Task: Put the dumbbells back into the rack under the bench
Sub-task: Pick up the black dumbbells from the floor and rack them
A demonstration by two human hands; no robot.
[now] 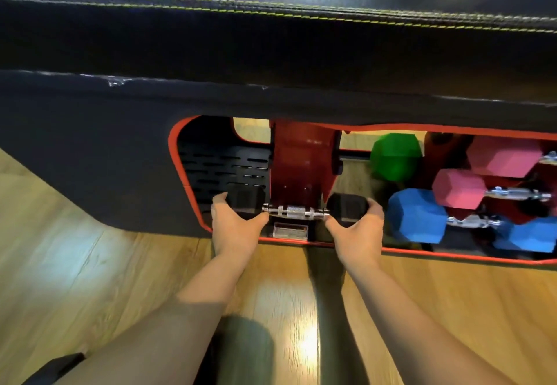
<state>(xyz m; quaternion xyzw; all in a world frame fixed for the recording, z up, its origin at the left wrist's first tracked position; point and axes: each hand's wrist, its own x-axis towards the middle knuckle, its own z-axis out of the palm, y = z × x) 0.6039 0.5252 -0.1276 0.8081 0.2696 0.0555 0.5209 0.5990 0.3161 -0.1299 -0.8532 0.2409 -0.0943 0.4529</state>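
Nearest: two bare forearms reach fwd over the wood floor (90,249), w/ a dark strip running along it between them. Left hand (233,228) grips the left head of the black dumbbell (297,211), thumb on the inner side by the bar, fingers curled over the outer edge. Right hand (360,231) grips the right head the same way, fingers wrapped round the far side. Dumbbell lies level at the front lip of the opening under the bench (271,53), chrome knurled bar showing between both hands, just in front of the red frame post (301,158). A small label plate sits below the bar. Behind left head: black slotted panel (223,167). To the right, inside the rack (497,201): blue dumbbell (419,216) lowest, pink dumbbell (458,189) above it, a bigger pink one (506,155) higher, green dumbbell (394,155) further back. Bench's black padded top w/ yellow stitching fills the upper view.
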